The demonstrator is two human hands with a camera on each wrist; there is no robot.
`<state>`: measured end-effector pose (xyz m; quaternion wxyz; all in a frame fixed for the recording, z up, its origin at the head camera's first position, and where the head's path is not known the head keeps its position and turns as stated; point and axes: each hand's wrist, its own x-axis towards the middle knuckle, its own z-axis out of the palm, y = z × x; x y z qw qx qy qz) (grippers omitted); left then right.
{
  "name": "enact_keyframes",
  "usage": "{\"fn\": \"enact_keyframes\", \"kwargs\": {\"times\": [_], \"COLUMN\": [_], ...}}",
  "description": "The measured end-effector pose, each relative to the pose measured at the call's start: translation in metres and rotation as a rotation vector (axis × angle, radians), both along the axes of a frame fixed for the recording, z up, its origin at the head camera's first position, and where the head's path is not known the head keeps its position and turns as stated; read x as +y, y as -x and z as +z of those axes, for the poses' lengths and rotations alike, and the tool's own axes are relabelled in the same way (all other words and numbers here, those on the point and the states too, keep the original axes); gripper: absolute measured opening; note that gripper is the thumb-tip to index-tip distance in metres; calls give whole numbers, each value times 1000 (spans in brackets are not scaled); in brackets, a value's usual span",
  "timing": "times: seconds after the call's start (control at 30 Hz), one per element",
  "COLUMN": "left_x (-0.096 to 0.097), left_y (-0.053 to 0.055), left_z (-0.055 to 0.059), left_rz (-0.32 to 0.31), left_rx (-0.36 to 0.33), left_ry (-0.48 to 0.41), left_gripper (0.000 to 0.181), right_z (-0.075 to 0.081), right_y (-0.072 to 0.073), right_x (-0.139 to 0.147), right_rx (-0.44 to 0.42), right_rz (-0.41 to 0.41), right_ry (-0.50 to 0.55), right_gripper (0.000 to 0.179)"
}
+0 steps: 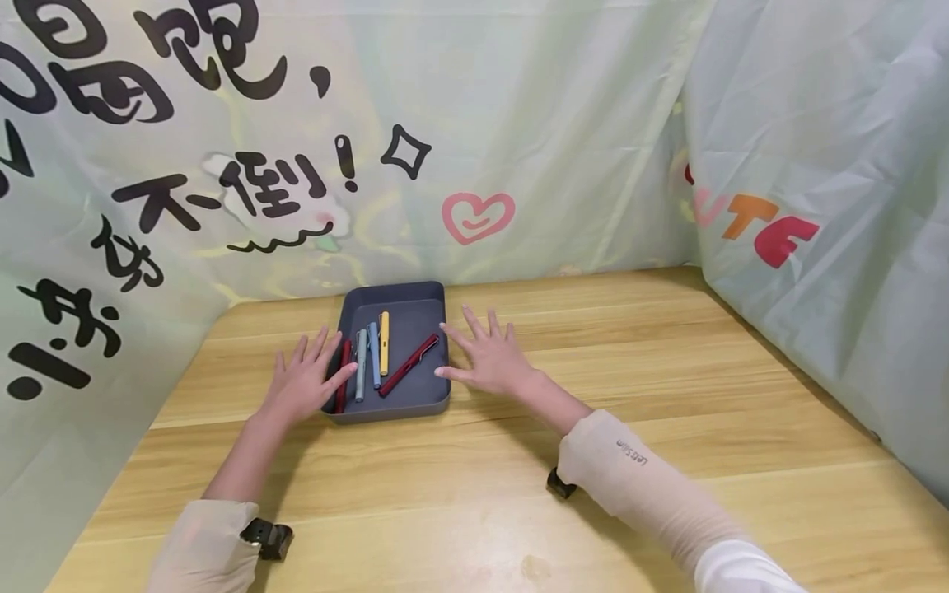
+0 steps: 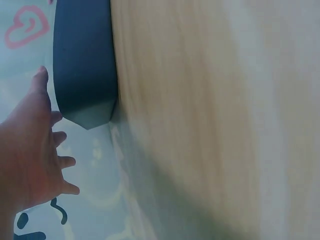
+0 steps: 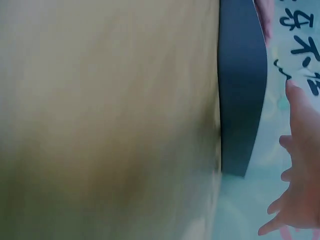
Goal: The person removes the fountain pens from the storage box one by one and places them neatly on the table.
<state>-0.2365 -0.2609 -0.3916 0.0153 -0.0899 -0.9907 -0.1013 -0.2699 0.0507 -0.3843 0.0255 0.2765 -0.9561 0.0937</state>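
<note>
A dark grey rectangular tray [image 1: 415, 311] holds several pens. Dark red [image 1: 341, 391], grey-blue [image 1: 361, 366], blue [image 1: 374, 354] and yellow [image 1: 384, 344] pens lie roughly lengthwise on the left. Another dark red pen [image 1: 406, 367] lies diagonally to their right. My left hand [image 1: 298, 385], fingers spread, is at the tray's left edge, its thumb reaching over the rim. On the opposite side, my right hand [image 1: 493, 359] also has its fingers spread, two fingertips near the right wall. Both wrist views show the tray's outer wall [image 2: 85, 60] beside straight fingers; contact is unclear.
The tray stands on a wood-grain table [image 1: 623, 346], near its back edge. Printed cloth [image 1: 549, 107] hangs behind and on both sides. Small black devices [image 1: 271, 540] are strapped at both forearms, over beige sleeves [image 1: 645, 486].
</note>
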Motion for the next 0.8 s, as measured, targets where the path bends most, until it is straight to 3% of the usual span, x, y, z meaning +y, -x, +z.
{"fn": "enact_keyframes", "kwargs": {"times": [0.5,0.8], "left_x": [10,16], "left_y": [-4,-6], "left_z": [-10,-19], "left_rz": [5,25], "left_rx": [-52,-28], "left_ry": [-120,-57], "left_gripper": [80,85], "right_z": [-14,-17], "right_y": [-9,-12], "right_x": [-26,-23], "right_rx": [-93,-164], "right_rz": [85,63], "right_ry": [-77,-71], "right_gripper": [77,79]}}
